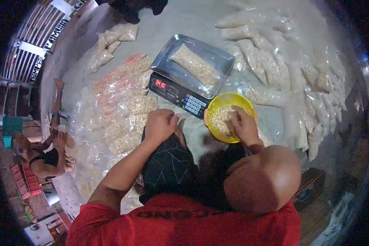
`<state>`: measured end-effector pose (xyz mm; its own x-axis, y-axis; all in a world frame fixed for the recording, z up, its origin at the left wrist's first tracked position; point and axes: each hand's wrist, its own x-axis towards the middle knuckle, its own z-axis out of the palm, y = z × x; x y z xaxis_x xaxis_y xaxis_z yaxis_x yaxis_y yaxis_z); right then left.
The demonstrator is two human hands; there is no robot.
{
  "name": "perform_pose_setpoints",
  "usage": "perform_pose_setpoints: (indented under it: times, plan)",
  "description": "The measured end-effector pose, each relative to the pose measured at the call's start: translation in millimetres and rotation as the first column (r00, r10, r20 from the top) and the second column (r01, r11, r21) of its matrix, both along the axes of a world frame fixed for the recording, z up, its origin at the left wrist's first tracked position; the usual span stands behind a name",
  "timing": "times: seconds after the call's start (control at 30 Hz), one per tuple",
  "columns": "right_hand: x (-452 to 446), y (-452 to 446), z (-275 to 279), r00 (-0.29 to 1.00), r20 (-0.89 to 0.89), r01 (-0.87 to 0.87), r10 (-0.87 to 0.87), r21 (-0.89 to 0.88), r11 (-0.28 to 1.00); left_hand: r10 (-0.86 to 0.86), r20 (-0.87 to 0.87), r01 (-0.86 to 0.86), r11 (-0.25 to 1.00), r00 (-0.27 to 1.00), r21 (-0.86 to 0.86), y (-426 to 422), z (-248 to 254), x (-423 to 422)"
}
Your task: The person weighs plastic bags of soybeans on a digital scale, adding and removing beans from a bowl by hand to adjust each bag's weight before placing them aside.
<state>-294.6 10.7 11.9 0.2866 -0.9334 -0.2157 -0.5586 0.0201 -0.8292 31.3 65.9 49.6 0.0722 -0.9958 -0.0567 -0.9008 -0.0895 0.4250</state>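
Observation:
My right hand [242, 126] reaches into a yellow plastic basin [221, 97], fingers drawn together around some pale soybeans [219, 117]; its fingertips are partly hidden. My left hand [162, 125] rests at my knee with curled fingers, and nothing shows in it. Ahead of both hands stands a digital scale [178, 96] with a red lit display, its steel tray [164, 61] tilted in view. On that tray lies a clear plastic bag [196, 64] filled with soybeans. The basin touches or nearly touches the scale's keypad corner.
Filled bags with red print [125, 78] lie in rows to the left. More filled bags [262, 61] are spread across the floor at the right. Another person [49, 160] sits at the far left. A dark object [131, 8] is at the top edge.

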Motion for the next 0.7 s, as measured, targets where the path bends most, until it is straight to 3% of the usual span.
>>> perform_pose_setpoints:
  times: [0.07,0.1,0.2,0.27,0.33,0.37,0.4,0.47,0.53,0.57,0.63,0.7]
  plan:
    - [-3.6,-6.4,-17.2,0.997,-0.079,-0.025,0.025,0.002,1.000,-0.043,0.022,0.045,0.993,0.999,-0.110,0.0,-7.1,2.1]
    - [-1.8,-6.6,-23.5,0.968,-0.241,-0.115,0.072,-0.171,0.979,-0.059,0.039,0.062,0.995,0.998,-0.078,-1.2,-6.5,1.8]
    - [-5.1,-8.2,-32.7,0.969,-0.217,-0.127,0.116,-0.039,0.991,-0.097,0.106,0.102,0.994,0.990,-0.049,-2.6,-14.9,-0.3]
    - [-6.5,-11.7,-28.2,0.977,-0.192,-0.095,0.090,-0.020,0.995,-0.189,0.034,0.192,0.976,0.981,-0.102,-12.6,-22.0,-14.5]
    - [-9.4,-17.8,-25.2,0.982,-0.176,-0.069,0.068,-0.001,0.998,-0.329,-0.048,0.296,0.896,0.943,-0.332,-25.4,-27.8,-58.1]
    - [-11.9,-21.6,-24.9,0.988,-0.151,-0.032,0.030,-0.009,0.999,-0.443,-0.134,0.417,0.890,0.886,-0.186,-39.7,-24.1,-76.0]
    - [-14.5,-24.7,-25.1,0.992,-0.126,0.005,-0.007,-0.016,1.000,-0.414,-0.014,0.375,0.839,0.910,-0.395,-39.5,-23.5,-104.5]
    - [-17.5,-30.5,-35.4,0.992,-0.123,0.036,-0.043,-0.058,0.998,-0.422,-0.067,0.374,0.856,0.904,-0.357,-65.6,-18.6,-145.8]
    - [-15.7,-33.5,-38.9,0.991,-0.107,0.074,-0.085,-0.105,0.992,-0.266,0.034,0.257,0.877,0.963,-0.405,-88.1,-5.8,-170.0]
    - [-14.6,-34.9,-40.3,0.995,-0.064,0.069,-0.075,-0.098,0.993,-0.276,0.045,0.270,0.874,0.960,-0.405,-101.7,-14.1,-167.6]
    - [-12.1,-33.8,-46.8,0.997,-0.021,0.070,-0.072,-0.084,0.994,-0.295,0.223,0.344,0.910,0.929,-0.232,-117.1,-39.3,-155.1]
    - [-8.3,-30.8,-59.8,0.983,-0.091,-0.168,0.157,-0.130,0.977,-0.331,0.142,0.355,0.912,0.933,-0.208,-111.2,-45.2,-143.2]
